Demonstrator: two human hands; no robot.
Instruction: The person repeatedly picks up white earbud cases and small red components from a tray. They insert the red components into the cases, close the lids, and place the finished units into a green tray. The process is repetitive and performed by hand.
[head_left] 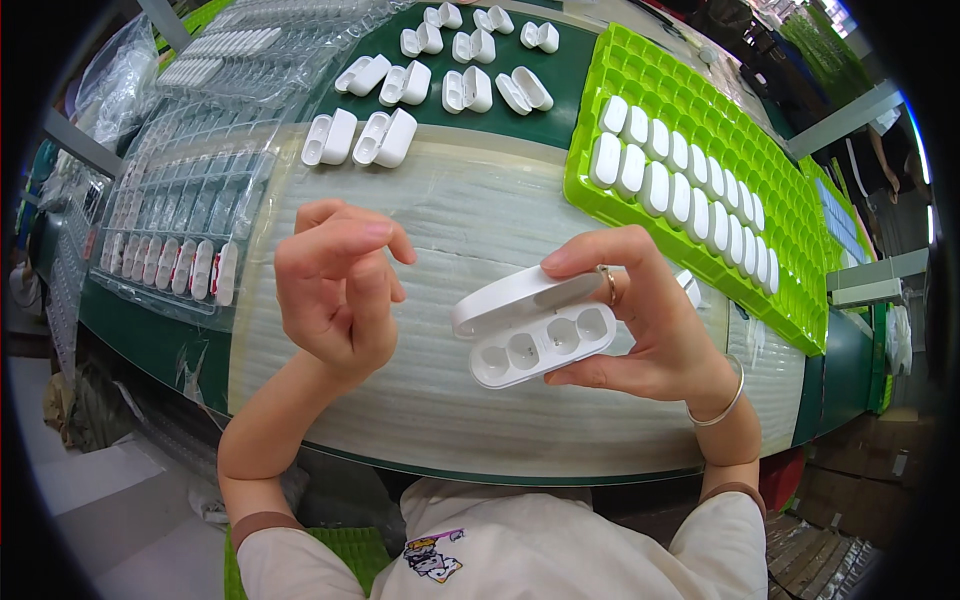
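Observation:
My right hand (655, 330) grips a white earbud charging case (545, 345), thumb below and fingers on the lid. The case's hinged lid is tipped up, and its several rounded wells face me with nothing in them. To its left, my left hand (340, 290) hovers over the mat with fingers loosely bent and apart; no object shows in it. Beyond both hands stand several more white cases (385, 138) with raised lids. Behind my right hand, a small white piece (688, 287) is partly hidden.
At right lies a bright green tray (590, 200) holding rows of closed white cases (655, 190). Clear plastic trays (200, 170) sit at left, one with a row of small white and red pieces (170, 265). A pale padded mat (480, 215) covers part of the green table.

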